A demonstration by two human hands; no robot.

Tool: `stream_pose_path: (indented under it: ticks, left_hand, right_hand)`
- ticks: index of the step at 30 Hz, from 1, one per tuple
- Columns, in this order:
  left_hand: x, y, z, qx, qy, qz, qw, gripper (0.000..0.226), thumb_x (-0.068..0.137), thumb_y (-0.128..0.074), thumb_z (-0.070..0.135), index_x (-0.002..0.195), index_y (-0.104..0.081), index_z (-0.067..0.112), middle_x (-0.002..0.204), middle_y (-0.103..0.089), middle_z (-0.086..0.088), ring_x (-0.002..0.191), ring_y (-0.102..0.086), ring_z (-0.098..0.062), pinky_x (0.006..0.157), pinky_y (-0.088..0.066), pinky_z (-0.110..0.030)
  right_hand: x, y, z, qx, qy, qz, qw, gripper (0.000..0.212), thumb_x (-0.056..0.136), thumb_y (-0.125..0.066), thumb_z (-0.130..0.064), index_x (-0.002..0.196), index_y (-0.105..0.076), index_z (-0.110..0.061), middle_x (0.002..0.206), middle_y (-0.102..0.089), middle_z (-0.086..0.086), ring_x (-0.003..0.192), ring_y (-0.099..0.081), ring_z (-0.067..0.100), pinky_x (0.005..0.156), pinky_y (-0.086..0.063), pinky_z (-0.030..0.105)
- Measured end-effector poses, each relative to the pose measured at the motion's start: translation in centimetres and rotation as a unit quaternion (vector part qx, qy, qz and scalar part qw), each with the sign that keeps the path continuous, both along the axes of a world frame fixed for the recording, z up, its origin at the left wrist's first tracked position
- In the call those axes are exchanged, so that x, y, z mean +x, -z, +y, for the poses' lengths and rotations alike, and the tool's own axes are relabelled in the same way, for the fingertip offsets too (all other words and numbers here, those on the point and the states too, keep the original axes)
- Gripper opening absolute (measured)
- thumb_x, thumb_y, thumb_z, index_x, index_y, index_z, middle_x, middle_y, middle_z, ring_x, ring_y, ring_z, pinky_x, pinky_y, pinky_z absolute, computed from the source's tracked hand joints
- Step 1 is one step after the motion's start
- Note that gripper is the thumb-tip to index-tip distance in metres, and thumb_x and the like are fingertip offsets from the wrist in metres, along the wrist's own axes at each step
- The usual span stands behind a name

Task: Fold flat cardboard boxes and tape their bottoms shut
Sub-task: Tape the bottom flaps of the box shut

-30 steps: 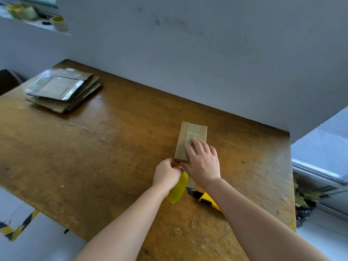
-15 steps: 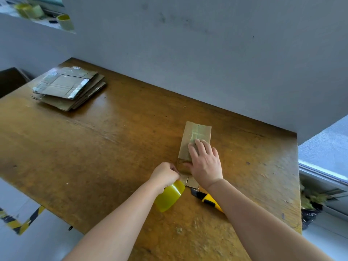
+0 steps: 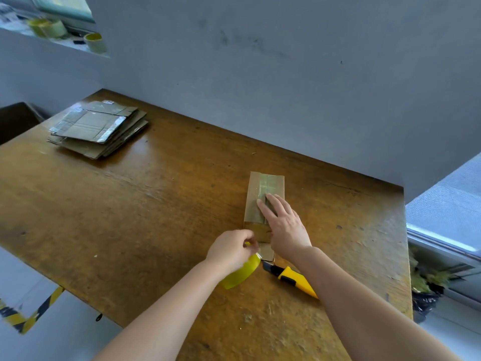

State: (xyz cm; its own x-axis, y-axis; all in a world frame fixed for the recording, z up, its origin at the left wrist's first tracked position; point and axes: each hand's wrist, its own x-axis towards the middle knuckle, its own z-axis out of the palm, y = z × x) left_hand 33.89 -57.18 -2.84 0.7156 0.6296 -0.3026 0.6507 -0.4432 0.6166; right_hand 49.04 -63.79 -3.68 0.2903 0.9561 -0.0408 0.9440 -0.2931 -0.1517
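Observation:
A small folded cardboard box (image 3: 253, 204) stands on the wooden table (image 3: 130, 217), bottom side up, with clear tape running along its seam. My right hand (image 3: 282, 225) lies flat on top of it, fingers spread over the tape. My left hand (image 3: 231, 250) grips a yellow tape roll (image 3: 240, 273) just below the box's near end, with tape stretched from the roll to the box. A yellow utility knife (image 3: 291, 278) lies on the table beside the roll, under my right forearm.
A stack of flat cardboard boxes (image 3: 99, 128) sits at the table's far left corner. A grey wall runs behind the table. More tape rolls (image 3: 95, 43) stand on a ledge at the upper left. The table's right edge drops to a window sill.
My left hand has pulled the tape roll down and away from the box's near end, drawing out tape. My right hand stays pressed on the box top.

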Motion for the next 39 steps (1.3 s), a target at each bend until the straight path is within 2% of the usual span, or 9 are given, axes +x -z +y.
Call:
stream_pose_path:
  ticks: [5,11,15,18,23,26,29,32,39]
  left_hand:
    - [0.2,0.3,-2.4,0.114,0.19,0.066,0.973,0.043,0.087,-0.06,0.049,0.12,-0.063,0.022,0.112,-0.067,-0.005,0.107,-0.057,-0.025,0.08,-0.048,-0.036]
    - [-0.9,1.9,-4.3,0.095,0.304,0.127,0.939,0.048,0.085,-0.065,0.043,0.124,-0.056,0.017,0.106,-0.057,-0.01,0.1,-0.056,-0.03,0.077,-0.05,-0.043]
    - [-1.7,2.9,-4.4,0.071,0.297,0.115,0.945,0.069,0.08,-0.071,0.041,0.139,-0.04,0.022,0.114,-0.06,-0.007,0.102,-0.058,-0.028,0.079,-0.052,-0.043]
    - [-1.8,2.8,-4.0,0.06,0.25,0.102,0.961,0.075,0.074,-0.073,0.049,0.133,-0.033,0.027,0.088,-0.058,0.002,0.086,-0.059,-0.023,0.068,-0.051,-0.039]
    - [-1.2,1.5,-1.6,0.115,0.072,-0.008,0.991,0.024,0.076,-0.058,0.039,0.093,-0.044,0.03,0.07,-0.049,0.012,0.071,-0.057,-0.017,0.05,-0.035,-0.024]
    - [-0.6,1.4,0.1,0.205,-0.051,-0.115,0.971,0.045,0.08,-0.065,0.029,0.118,-0.041,0.025,0.109,-0.051,0.002,0.09,-0.059,-0.016,0.055,-0.039,-0.015]
    - [1.0,1.5,1.2,0.158,-0.001,-0.055,0.986,0.092,0.086,-0.064,0.042,0.149,0.002,0.036,0.157,-0.008,-0.006,0.132,-0.04,-0.025,0.09,-0.052,-0.034]
    - [2.3,2.2,1.8,0.136,0.046,-0.002,0.99,0.094,0.092,-0.054,0.046,0.146,0.022,0.035,0.161,0.001,-0.008,0.129,-0.047,-0.028,0.096,-0.049,-0.04]
    - [2.4,4.0,1.8,0.241,0.032,0.008,0.97,0.084,0.097,-0.051,0.029,0.15,0.015,0.025,0.156,-0.028,-0.007,0.104,-0.064,-0.021,0.079,-0.058,-0.035]
  right_hand:
    - [-0.1,-0.1,-0.3,0.011,0.013,0.012,1.0,0.088,0.087,-0.065,-0.011,0.153,-0.01,-0.03,0.16,-0.008,-0.001,0.148,0.0,0.021,0.117,-0.02,0.039]
    - [-0.3,-0.2,-0.4,0.019,0.011,0.03,0.999,0.086,0.089,-0.063,-0.007,0.153,-0.011,-0.029,0.161,-0.006,-0.002,0.148,0.004,0.02,0.115,-0.024,0.038]
    - [-0.3,-0.2,-0.4,0.028,0.011,0.042,0.999,0.085,0.09,-0.063,-0.006,0.153,-0.012,-0.028,0.162,-0.006,-0.003,0.148,0.003,0.019,0.115,-0.023,0.035]
    - [-0.2,-0.3,-0.4,0.039,0.012,0.047,0.998,0.082,0.089,-0.064,-0.005,0.153,-0.015,-0.023,0.162,-0.008,-0.003,0.148,0.002,0.016,0.115,-0.023,0.034]
    - [-0.1,-0.5,-1.0,0.056,0.036,0.048,0.997,0.072,0.088,-0.067,-0.016,0.147,-0.029,-0.033,0.16,0.002,0.003,0.148,-0.002,0.029,0.107,-0.038,0.041]
    - [0.2,-0.6,-1.0,0.038,0.07,0.077,0.994,0.07,0.09,-0.066,-0.032,0.147,-0.026,-0.041,0.161,0.007,0.006,0.145,-0.016,0.033,0.103,-0.043,0.043]
    - [0.5,-0.4,-0.9,0.022,0.074,0.109,0.991,0.071,0.09,-0.064,-0.037,0.147,-0.022,-0.042,0.161,0.003,0.007,0.136,-0.037,0.033,0.098,-0.048,0.041]
    - [0.6,0.1,-0.9,0.036,0.072,0.107,0.991,0.07,0.089,-0.065,-0.038,0.147,-0.026,-0.038,0.161,-0.003,0.009,0.136,-0.036,0.034,0.098,-0.047,0.042]
    - [0.6,1.8,-0.9,0.07,0.041,0.067,0.994,0.067,0.09,-0.064,-0.032,0.146,-0.029,-0.032,0.158,-0.008,0.016,0.138,-0.029,0.036,0.094,-0.051,0.044]
